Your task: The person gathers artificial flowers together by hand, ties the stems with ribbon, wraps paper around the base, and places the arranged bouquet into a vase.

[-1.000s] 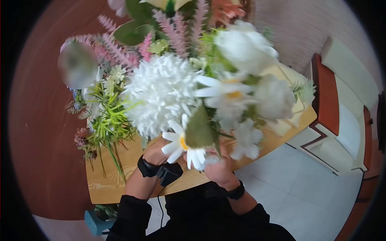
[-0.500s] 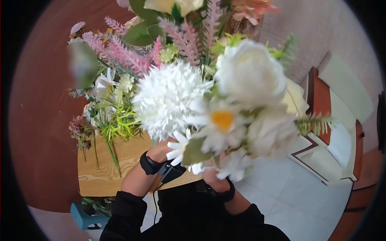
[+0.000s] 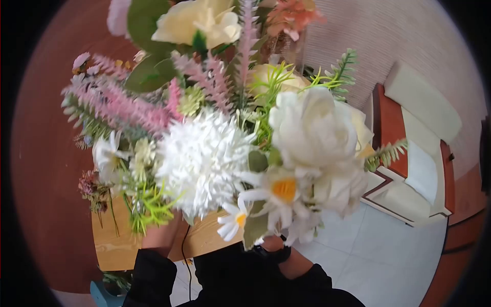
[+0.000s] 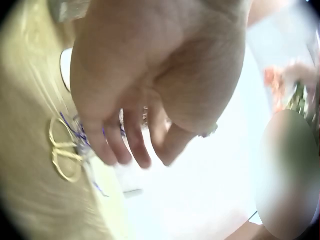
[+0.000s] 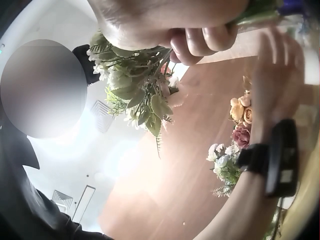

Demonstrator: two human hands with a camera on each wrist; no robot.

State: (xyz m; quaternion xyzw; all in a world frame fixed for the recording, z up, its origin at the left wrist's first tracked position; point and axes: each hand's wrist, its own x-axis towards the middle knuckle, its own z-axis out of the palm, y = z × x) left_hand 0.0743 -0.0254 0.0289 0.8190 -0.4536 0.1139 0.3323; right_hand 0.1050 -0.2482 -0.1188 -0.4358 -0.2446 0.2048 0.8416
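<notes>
A large bouquet (image 3: pixel 204 163) of white, cream and pink flowers fills the middle of the head view. My right hand (image 5: pixel 170 22) grips its stems, the fingers curled round them below the leaves. Green stems (image 5: pixel 255 15) with a blue-purple part come out on the other side of the fist. Apart from the bouquet, my left hand (image 4: pixel 155 85) reaches over the wooden table with loosely bent fingers and nothing in them. Yellow scissors handles (image 4: pixel 65 155) lie on the table beside its fingertips, among purple strands (image 4: pixel 75 130). In the head view the flowers hide the left hand's fingers.
More flower stems (image 3: pixel 112 215) lie at the left of the wooden table (image 3: pixel 115 253). Behind stands a brown-red surface (image 3: pixel 41 169). A cream sofa (image 3: pixel 419 128) is at the right, and a blue stool (image 3: pixel 105 297) sits at the lower left. A cable (image 3: pixel 186 256) hangs from the left wrist.
My left hand has come away from beside the right hand and moved left over the table. The bouquet stays in the right hand and appears slightly lower in the head view.
</notes>
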